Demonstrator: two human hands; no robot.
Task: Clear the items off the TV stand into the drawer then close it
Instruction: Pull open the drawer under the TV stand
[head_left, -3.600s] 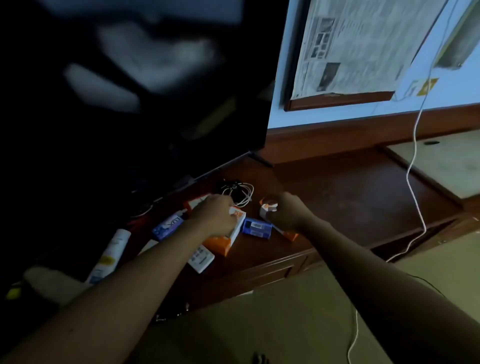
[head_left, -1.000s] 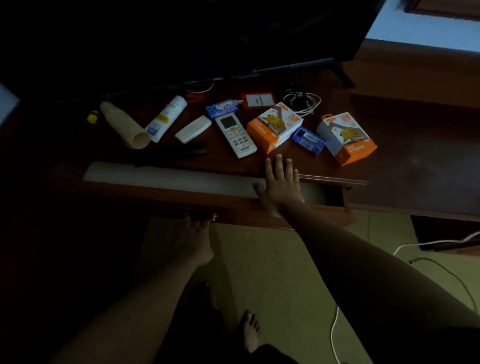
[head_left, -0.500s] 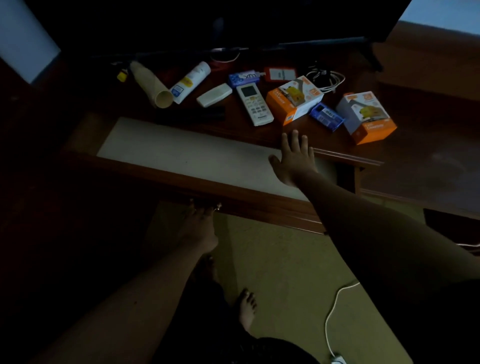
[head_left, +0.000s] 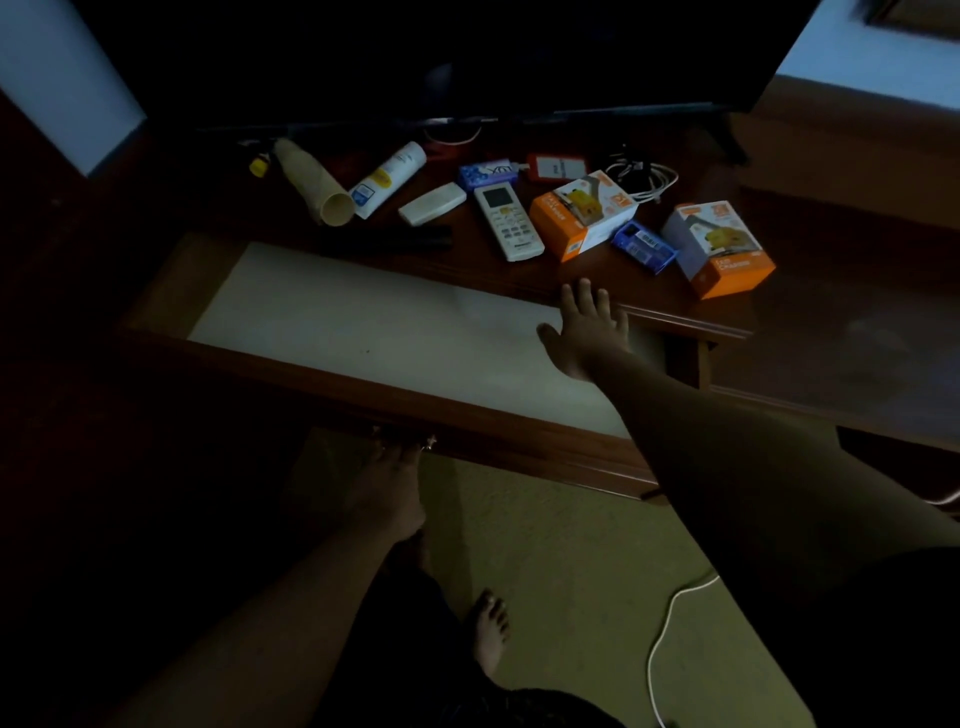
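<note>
the drawer (head_left: 332, 322) stands pulled well out from under the stand (head_left: 857, 332), pale lining bare, nothing in it yet. left hand (head_left: 392, 483) sits below the drawer front at the knob (head_left: 430, 442), fingers up at the pull; the dim light hides whether they are curled round it, so its grip cannot be told. judged purpose: it is there to hold the drawer out. right hand (head_left: 589, 332) reaches over the drawer's right end with fingers straight and spread, grasping nothing, fingertips at the stand's front edge; judged as a reach toward the items. all items lie on the stand top beyond the drawer, none touched by either hand. nearest the right hand, just past its fingertips: white remote (head_left: 508, 222), orange box (head_left: 582, 214), small blue box (head_left: 644, 245). a second orange box (head_left: 719, 249) lies to the right, near but apart. farther left, well away from the right hand: white bar (head_left: 432, 203), tube (head_left: 387, 179), cardboard roll (head_left: 314, 182), a dark flat thing (head_left: 387, 240) at the stand's edge. at the back: blue pack (head_left: 487, 174), red tag (head_left: 556, 167), coiled cable (head_left: 644, 179), under the tv (head_left: 467, 57). task judged at its start: drawer open, clearing not yet begun.
</note>
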